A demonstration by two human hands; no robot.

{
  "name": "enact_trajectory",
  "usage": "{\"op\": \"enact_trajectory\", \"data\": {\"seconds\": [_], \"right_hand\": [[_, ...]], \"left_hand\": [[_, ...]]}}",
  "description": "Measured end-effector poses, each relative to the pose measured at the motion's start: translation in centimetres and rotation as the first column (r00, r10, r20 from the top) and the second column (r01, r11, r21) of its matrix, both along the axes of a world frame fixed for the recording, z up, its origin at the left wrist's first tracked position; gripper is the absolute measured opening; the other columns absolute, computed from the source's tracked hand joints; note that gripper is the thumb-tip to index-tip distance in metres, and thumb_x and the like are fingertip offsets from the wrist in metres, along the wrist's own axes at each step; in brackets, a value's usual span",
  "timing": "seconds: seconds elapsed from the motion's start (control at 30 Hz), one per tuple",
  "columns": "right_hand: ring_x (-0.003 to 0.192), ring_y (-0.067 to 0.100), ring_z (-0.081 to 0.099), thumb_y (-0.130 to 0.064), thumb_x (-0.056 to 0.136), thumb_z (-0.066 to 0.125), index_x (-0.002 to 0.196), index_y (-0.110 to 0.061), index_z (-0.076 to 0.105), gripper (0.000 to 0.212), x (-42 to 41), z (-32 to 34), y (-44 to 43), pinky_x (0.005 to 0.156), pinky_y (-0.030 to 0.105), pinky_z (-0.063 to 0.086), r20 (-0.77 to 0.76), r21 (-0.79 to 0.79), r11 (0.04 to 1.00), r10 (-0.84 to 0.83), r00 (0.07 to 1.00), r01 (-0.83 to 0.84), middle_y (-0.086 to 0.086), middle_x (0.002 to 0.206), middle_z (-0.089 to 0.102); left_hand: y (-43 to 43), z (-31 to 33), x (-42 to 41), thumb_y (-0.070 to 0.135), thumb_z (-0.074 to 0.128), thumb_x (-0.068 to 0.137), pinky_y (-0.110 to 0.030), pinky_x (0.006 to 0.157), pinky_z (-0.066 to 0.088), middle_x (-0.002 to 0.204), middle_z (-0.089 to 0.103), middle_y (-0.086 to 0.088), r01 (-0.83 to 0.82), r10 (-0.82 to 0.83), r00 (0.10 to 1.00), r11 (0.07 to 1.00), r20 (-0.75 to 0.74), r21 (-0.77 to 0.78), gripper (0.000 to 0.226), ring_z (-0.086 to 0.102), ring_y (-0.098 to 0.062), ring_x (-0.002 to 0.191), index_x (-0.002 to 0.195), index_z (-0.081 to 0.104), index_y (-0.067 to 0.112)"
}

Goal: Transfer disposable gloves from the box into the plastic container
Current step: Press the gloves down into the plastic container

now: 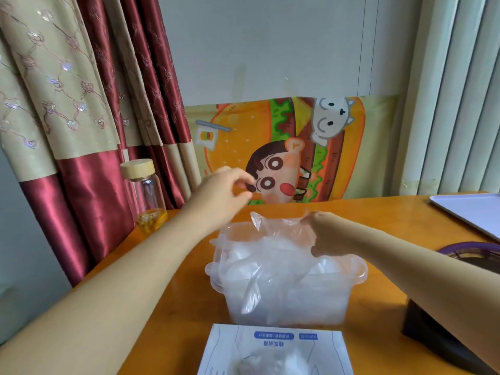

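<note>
1. The left hand (226, 189) hovered above and behind the clear plastic container (286, 282), fingers loosely curled, pinching nothing visible.
2. The disposable gloves (273, 255) bulged over the container's rim; pressing them down evenly would likely help.
3. The right hand (328, 234) gripped the gloves at the container's top.
4. The glove box (276, 350) sat just before the container.

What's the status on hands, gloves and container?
Left hand raised, fingers pinched, nothing visible in its grip. Right hand gripping gloves heaped over container. Box nearest, open. Nothing blocking.
</note>
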State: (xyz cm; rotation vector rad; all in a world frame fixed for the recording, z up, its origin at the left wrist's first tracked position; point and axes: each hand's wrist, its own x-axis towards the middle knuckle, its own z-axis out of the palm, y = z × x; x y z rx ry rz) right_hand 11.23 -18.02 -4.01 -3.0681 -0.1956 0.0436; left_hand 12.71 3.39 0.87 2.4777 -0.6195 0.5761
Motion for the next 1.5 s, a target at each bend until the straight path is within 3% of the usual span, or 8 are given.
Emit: {"op": "enact_trajectory", "data": {"seconds": [0.13, 0.27, 0.5, 0.63, 0.97, 1.17, 1.37, 1.5], "right_hand": [[0.108, 0.021, 0.046, -0.021, 0.085, 0.066, 0.123, -0.008, 0.053, 0.041, 0.2, -0.9, 0.8, 0.101, 0.039, 0.036, -0.070, -0.229, 0.973, -0.016, 0.997, -0.001, 0.001, 0.112, 0.049], [0.130, 0.026, 0.036, -0.034, 0.086, 0.067, 0.128, -0.014, 0.052, 0.050, 0.0, -1.0, 1.3, 0.112, 0.054, 0.011, -0.185, -0.483, 0.874, -0.040, 0.982, -0.055, 0.007, 0.135, 0.042], [0.119, 0.025, 0.042, -0.039, 0.082, 0.070, 0.124, -0.015, 0.058, 0.050, 0.6, 0.0, 1.7, 0.101, 0.039, 0.037, 0.068, -0.507, 0.827, 0.321, 0.945, -0.245, 0.004, 0.129, 0.047], [0.124, 0.024, 0.045, -0.038, 0.088, 0.064, 0.142, -0.012, 0.039, 0.065, 2.2, -2.5, 2.2, 0.103, 0.031, 0.038, -0.253, -0.188, 0.934, 0.253, 0.934, -0.304, 0.005, 0.137, 0.049], [0.122, 0.031, 0.045, -0.044, 0.091, 0.056, 0.145, -0.009, 0.023, 0.072, 4.6, -5.4, 1.9, 0.101, 0.043, 0.041, -0.351, -0.214, 0.957, 0.111, 0.930, -0.195, 0.011, 0.136, 0.040], [0.133, 0.034, 0.036, -0.037, 0.098, 0.045, 0.151, -0.010, 0.007, 0.071, 4.6, -5.8, 1.8, 0.103, 0.040, 0.035, -0.358, -0.259, 0.953, 0.055, 0.932, -0.156, 0.015, 0.150, 0.027], [0.135, 0.032, 0.034, -0.029, 0.103, 0.033, 0.151, -0.005, 0.009, 0.059, 4.4, -5.9, 1.7, 0.106, 0.036, 0.029, -0.437, -0.241, 0.963, 0.001, 0.899, -0.118, 0.018, 0.150, 0.030], [0.129, 0.032, 0.043, -0.039, 0.098, 0.045, 0.141, -0.001, 0.037, 0.058, 3.4, -5.5, 1.4, 0.107, 0.038, 0.035, -0.479, -0.260, 0.948, 0.038, 0.877, -0.183, 0.013, 0.142, 0.044]], "left_hand": [[-4.8, -1.5, -1.4, 0.049, 0.053, 0.093, -0.027, 0.096, 0.042, 0.134, 0.054, 0.006, 0.309, 0.036, 0.871, 0.735, -0.490, 0.604, 0.049, 0.054, -0.014, 0.116, 0.135, 0.053, 0.025], [-5.7, -4.3, 0.4, 0.042, 0.045, 0.098, -0.036, 0.109, 0.036, 0.151, 0.038, 0.000, 0.322, 0.272, 0.832, 0.471, -0.483, 0.821, 0.054, 0.039, -0.024, 0.135, 0.147, 0.037, 0.023], [-5.5, -6.8, 2.4, 0.021, 0.050, 0.095, -0.035, 0.108, 0.037, 0.155, 0.030, 0.001, 0.364, 0.300, 0.759, 0.540, -0.578, 0.759, 0.060, 0.036, -0.026, 0.137, 0.151, 0.027, 0.027], [-5.6, -8.0, 2.9, 0.001, 0.042, 0.094, -0.032, 0.103, 0.038, 0.154, 0.031, -0.002, 0.354, 0.261, 0.782, 0.562, -0.566, 0.748, 0.066, 0.038, -0.028, 0.134, 0.152, 0.026, 0.027], [-5.6, -2.4, 1.4, 0.030, 0.052, 0.095, -0.024, 0.094, 0.039, 0.140, 0.050, 0.008, 0.291, 0.022, 0.910, 0.680, -0.415, 0.673, 0.043, 0.047, -0.014, 0.125, 0.138, 0.051, 0.026], [-6.3, -8.1, 2.8, 0.012, 0.042, 0.097, -0.033, 0.072, 0.039, 0.100, 0.051, -0.008, 0.436, 0.383, 0.764, 0.288, -0.520, 0.853, 0.033, 0.046, -0.026, 0.082, 0.123, 0.058, 0.001], [-6.5, -7.9, 2.1, 0.019, 0.035, 0.101, -0.035, 0.099, 0.038, 0.140, 0.044, -0.011, 0.385, 0.346, 0.823, 0.245, -0.451, 0.890, 0.041, 0.045, -0.031, 0.119, 0.139, 0.044, 0.009], [-5.5, -6.9, 1.5, 0.030, 0.054, 0.096, -0.032, 0.079, 0.044, 0.125, 0.057, -0.008, 0.417, 0.345, 0.771, 0.362, -0.535, 0.834, 0.041, 0.052, -0.027, 0.098, 0.131, 0.055, 0.007]]}}
